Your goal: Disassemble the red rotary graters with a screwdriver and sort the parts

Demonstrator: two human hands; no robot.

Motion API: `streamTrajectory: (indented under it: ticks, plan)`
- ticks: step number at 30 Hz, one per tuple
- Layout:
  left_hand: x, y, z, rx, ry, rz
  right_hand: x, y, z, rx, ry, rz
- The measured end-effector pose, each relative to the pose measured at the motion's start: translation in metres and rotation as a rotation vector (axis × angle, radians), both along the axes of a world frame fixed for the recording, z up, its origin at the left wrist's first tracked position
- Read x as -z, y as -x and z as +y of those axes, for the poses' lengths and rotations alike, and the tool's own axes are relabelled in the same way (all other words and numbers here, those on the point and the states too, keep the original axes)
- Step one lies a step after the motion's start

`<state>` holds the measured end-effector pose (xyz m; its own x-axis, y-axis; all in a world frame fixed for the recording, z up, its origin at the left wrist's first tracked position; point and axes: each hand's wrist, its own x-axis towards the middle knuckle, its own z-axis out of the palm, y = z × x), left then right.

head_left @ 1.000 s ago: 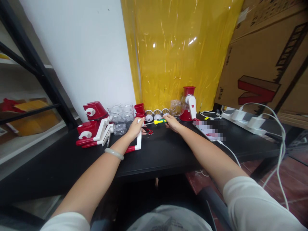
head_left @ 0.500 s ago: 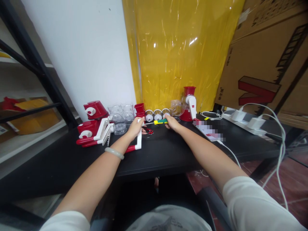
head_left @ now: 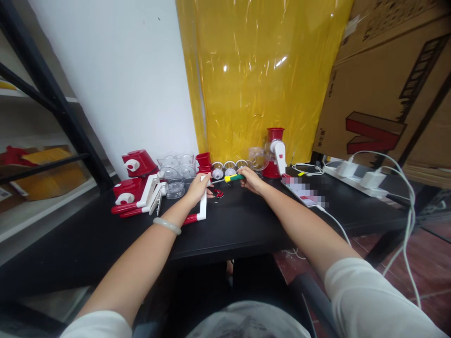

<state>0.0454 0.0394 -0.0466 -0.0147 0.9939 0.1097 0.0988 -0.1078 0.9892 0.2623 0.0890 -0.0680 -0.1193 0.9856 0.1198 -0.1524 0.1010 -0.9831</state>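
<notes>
My left hand [head_left: 198, 190] is closed round the upper part of a white crank handle [head_left: 203, 206] with a red grip, held just above the black table. My right hand [head_left: 251, 180] grips a screwdriver [head_left: 233, 178] by its green and yellow handle. Its shaft points left at the top of the crank; whether the tip touches is too small to tell. Small red parts [head_left: 219, 193] and tiny screws lie on the table between my hands. Behind them stand several metal grater drums [head_left: 230, 169] with white ends and a red hopper [head_left: 203, 162].
To the left are red grater bodies [head_left: 139, 162], more white cranks [head_left: 150, 195] and clear plastic housings [head_left: 174, 169]. An assembled rotary grater [head_left: 276, 152] stands back right. A phone [head_left: 301, 192] on a cable and a power strip [head_left: 359, 180] lie farther right, below a large carton [head_left: 380, 94].
Both hands keep their grips and nearly the same positions. The view has shifted very slightly; the screwdriver still points at the crank's top.
</notes>
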Motion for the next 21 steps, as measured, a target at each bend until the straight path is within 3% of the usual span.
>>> streamTrajectory:
  ticks: [10, 21]
  plan:
    - [-0.0012, -0.0003, -0.0024, -0.004, 0.0, -0.003, 0.0059, -0.006, 0.0065, 0.019, -0.073, -0.278]
    - [-0.0007, 0.0001, -0.0029, 0.002, -0.006, 0.008, 0.0001, -0.0004, -0.0009, 0.022, 0.031, -0.039]
